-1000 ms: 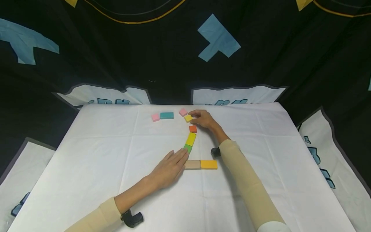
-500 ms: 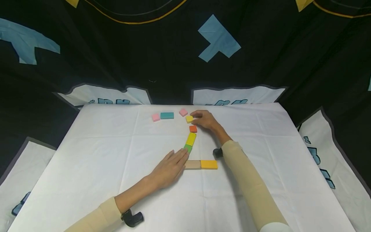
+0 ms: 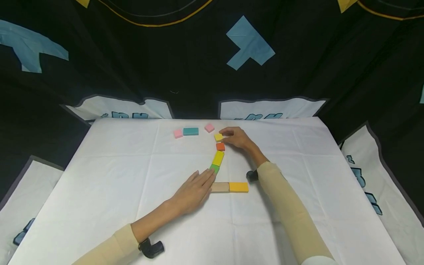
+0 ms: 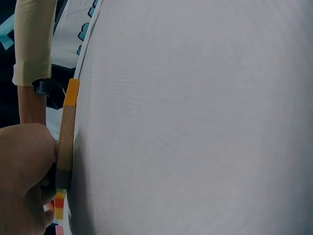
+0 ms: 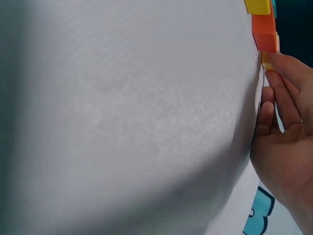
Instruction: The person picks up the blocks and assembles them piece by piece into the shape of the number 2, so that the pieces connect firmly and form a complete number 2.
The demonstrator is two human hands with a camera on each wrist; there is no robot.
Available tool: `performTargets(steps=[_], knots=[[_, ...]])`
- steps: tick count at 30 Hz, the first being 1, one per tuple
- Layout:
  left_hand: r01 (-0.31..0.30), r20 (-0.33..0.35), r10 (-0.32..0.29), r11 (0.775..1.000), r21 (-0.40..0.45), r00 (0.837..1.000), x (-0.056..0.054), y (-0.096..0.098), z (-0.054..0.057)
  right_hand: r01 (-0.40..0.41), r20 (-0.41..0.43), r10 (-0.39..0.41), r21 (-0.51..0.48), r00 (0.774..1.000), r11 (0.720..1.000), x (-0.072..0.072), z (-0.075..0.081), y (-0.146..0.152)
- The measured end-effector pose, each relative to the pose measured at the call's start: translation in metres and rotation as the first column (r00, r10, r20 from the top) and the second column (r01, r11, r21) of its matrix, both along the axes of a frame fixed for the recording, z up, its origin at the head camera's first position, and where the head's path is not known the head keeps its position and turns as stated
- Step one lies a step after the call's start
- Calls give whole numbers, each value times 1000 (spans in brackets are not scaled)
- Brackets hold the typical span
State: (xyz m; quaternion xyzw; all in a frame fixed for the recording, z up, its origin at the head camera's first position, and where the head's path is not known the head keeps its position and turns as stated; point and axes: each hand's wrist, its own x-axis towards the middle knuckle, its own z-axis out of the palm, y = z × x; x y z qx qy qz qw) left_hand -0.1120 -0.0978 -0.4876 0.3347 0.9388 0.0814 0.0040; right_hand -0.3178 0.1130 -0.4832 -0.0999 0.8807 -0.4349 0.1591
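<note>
Near the table's far side, my right hand (image 3: 236, 137) pinches a small yellow block (image 3: 218, 137) between thumb and fingers. Just in front of it lies a red-orange block (image 3: 220, 147), followed by a longer yellow block (image 3: 218, 158) and a green block (image 3: 215, 168). My left hand (image 3: 193, 193) lies with straight fingers, its fingertips at the green block and its edge beside a plain wooden block (image 3: 221, 187). An orange-yellow block (image 3: 238, 187) adjoins the wooden one. The left wrist view shows the wooden block (image 4: 67, 132) side-on; in the right wrist view the red-orange block (image 5: 264, 32) partly shows.
A pink block (image 3: 209, 127) sits behind the small yellow one. Farther left, a teal block (image 3: 190, 131) lies against another pink block (image 3: 178, 134). A white cloth covers the table (image 3: 99, 176), and a dark patterned curtain (image 3: 198, 66) hangs behind its far edge.
My right hand has drawn the small yellow block slightly right and toward me, away from the pink block and up to the red-orange one. The left hand has stayed put.
</note>
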Motion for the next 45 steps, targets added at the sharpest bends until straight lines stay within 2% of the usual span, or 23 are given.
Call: performTargets(steps=[5, 12, 33, 45], knots=[[3, 1, -3, 1000, 10, 1000, 0, 0, 1, -16, -14, 16, -5, 1000, 1000, 0, -3, 2], [3, 11, -3, 1000, 6, 1000, 0, 0, 1, -16, 14, 16, -2, 1000, 1000, -2, -4, 3], [-4, 25, 4, 1000, 6, 1000, 0, 0, 2, -23, 6, 23, -18, 1000, 1000, 0, 0, 3], [-2, 23, 2, 1000, 9, 1000, 1, 0, 1, -33, 32, 34, -27, 999, 999, 0, 0, 2]])
